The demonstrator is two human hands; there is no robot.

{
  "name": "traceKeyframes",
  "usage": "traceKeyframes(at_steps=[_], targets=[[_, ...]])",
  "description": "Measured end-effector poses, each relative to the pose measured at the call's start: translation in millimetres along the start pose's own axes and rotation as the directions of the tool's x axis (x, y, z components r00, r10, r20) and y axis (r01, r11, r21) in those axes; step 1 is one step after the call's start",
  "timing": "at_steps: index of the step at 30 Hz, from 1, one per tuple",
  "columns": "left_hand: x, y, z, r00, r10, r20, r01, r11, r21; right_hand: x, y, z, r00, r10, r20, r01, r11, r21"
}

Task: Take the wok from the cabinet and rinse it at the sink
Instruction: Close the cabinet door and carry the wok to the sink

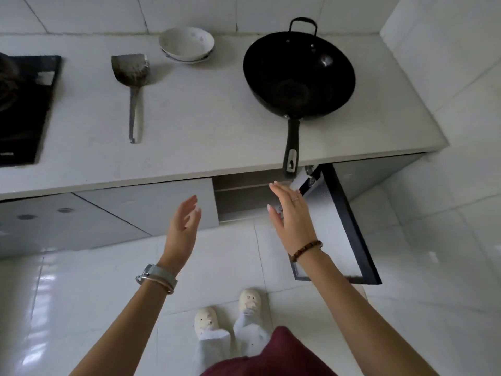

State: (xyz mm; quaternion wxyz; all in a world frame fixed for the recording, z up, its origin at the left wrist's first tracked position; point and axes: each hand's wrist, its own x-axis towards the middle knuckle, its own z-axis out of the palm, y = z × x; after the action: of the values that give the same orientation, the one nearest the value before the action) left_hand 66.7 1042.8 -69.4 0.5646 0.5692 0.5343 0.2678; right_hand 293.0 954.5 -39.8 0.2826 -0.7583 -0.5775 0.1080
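Black and round-bottomed, the wok (299, 74) sits on the white surface (206, 126), its long handle (292, 147) overhanging the front edge directly above the open cabinet door (349, 221). Both the left hand (183, 226) and the right hand (291, 218) are spread open below the edge, holding nothing. Hazards: a rising hand or forearm may strike the overhanging handle and tip the wok off; the projecting door may catch a leg. No sink is in view.
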Motion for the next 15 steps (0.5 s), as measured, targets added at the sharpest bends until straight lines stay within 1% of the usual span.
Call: traceKeyframes(at_steps=[1,3,5,8,11,15], targets=[[-5,2,6,0.999,0.046,0.018,-0.047,0.994,0.096,-6,10,-7,0.999,0.043,-0.018,-0.042,0.999,0.026],[-12,8,19,0.984,0.166,0.056,-0.176,0.944,0.281,-18,33,-21,0.989,0.138,-0.044,-0.136,0.990,0.048],[-17,17,35,0.966,0.240,0.099,-0.259,0.885,0.386,-30,59,-35,0.969,0.241,-0.057,-0.239,0.970,0.047],[-20,29,61,0.951,0.275,0.144,-0.310,0.831,0.462,-47,97,-54,0.909,0.415,-0.026,-0.415,0.910,0.017],[-19,36,86,0.941,0.278,0.190,-0.337,0.784,0.521,-65,129,-69,0.802,0.597,0.026,-0.597,0.801,0.030],[-16,40,120,0.917,0.293,0.272,-0.398,0.736,0.547,-84,164,-79,0.693,0.719,0.046,-0.720,0.692,0.040]])
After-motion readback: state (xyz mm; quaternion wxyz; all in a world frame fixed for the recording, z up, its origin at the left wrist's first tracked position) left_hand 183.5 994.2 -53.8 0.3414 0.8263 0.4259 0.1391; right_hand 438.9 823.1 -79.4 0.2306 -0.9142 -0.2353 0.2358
